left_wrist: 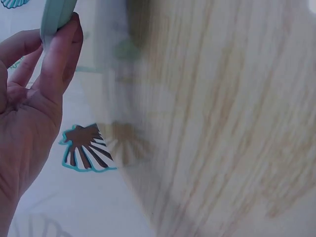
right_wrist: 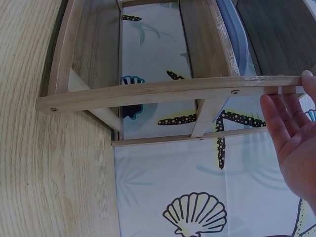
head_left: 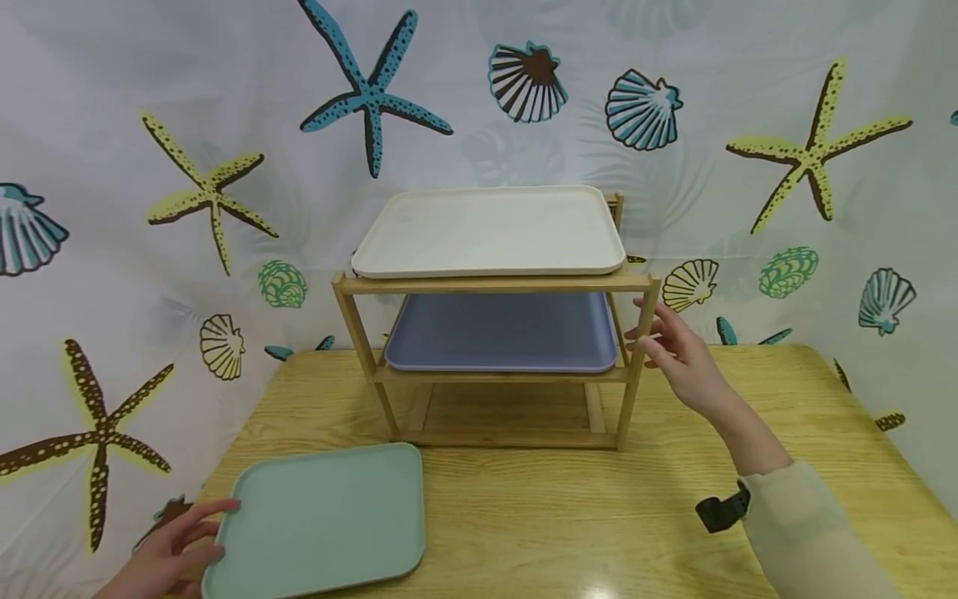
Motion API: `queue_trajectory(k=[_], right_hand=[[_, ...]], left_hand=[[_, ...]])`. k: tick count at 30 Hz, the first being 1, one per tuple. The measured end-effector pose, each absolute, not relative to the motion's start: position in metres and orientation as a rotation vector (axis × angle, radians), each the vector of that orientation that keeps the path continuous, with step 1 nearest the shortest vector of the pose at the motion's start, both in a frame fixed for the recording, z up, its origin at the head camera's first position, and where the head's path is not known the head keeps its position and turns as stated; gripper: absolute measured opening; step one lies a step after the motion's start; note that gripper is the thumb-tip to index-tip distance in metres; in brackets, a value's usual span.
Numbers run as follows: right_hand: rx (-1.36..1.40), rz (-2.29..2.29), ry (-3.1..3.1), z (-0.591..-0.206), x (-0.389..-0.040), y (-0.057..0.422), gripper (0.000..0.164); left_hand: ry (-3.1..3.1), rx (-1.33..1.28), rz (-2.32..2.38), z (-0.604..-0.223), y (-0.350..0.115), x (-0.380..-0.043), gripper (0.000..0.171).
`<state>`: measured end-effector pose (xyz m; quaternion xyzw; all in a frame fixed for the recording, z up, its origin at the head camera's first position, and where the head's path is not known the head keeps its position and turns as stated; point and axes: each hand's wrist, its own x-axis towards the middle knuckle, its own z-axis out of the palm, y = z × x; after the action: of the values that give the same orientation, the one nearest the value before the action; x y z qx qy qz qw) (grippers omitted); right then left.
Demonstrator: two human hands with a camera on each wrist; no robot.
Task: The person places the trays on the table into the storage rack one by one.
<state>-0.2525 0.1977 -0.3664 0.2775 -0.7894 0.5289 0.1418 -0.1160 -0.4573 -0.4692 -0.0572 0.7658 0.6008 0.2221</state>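
My left hand [head_left: 170,551] pinches the left edge of a mint-green tray [head_left: 329,520] at the front left, low over the table. In the left wrist view, a corner of that tray [left_wrist: 58,19] shows between thumb and fingers. My right hand [head_left: 677,353] grips the front right post of a wooden rack [head_left: 494,285], its thumb in front and fingers behind. The right wrist view has the hand [right_wrist: 298,131] at the upper part of this post. A white tray [head_left: 494,229] lies on the rack's top tier, and a blue-purple tray [head_left: 501,333] on the middle one.
The rack's bottom tier [head_left: 509,437] stands on the wooden table [head_left: 554,516]. Behind and beside the table hangs a white cloth [head_left: 479,150] printed with starfish and shells. A black band with a small device [head_left: 722,512] is on my right wrist.
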Motion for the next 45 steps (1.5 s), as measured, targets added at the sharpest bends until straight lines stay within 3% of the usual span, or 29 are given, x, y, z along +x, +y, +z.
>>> queue_trajectory(k=[6, 12, 19, 27, 36, 45], right_hand=[[0.799, 1.526, -2.277, -0.367, -0.252, 0.2, 0.047], [0.801, 1.528, -2.261, -0.368, -0.254, 0.2, 0.046], [0.812, 1.535, -2.253, -0.37, -0.255, 0.198, 0.045], [0.79, 1.529, -2.253, -0.371, -0.255, 0.199, 0.045], [0.772, 1.534, -2.262, -0.373, -0.256, 0.2, 0.046], [0.752, 1.542, -2.267, -0.374, -0.257, 0.198, 0.046]], left_hand=[[2.135, -0.148, 1.681, -0.452, -0.429, -0.123, 0.036], [2.131, 0.04, 1.713, -0.444, -0.386, -0.138, 0.042], [2.138, 0.186, 1.785, -0.452, -0.327, -0.153, 0.052], [2.175, 0.141, 1.848, -0.469, -0.269, -0.179, 0.056], [2.22, 0.09, 1.889, -0.485, -0.24, -0.208, 0.053], [2.189, 0.039, 1.973, -0.494, -0.222, -0.216, 0.052]])
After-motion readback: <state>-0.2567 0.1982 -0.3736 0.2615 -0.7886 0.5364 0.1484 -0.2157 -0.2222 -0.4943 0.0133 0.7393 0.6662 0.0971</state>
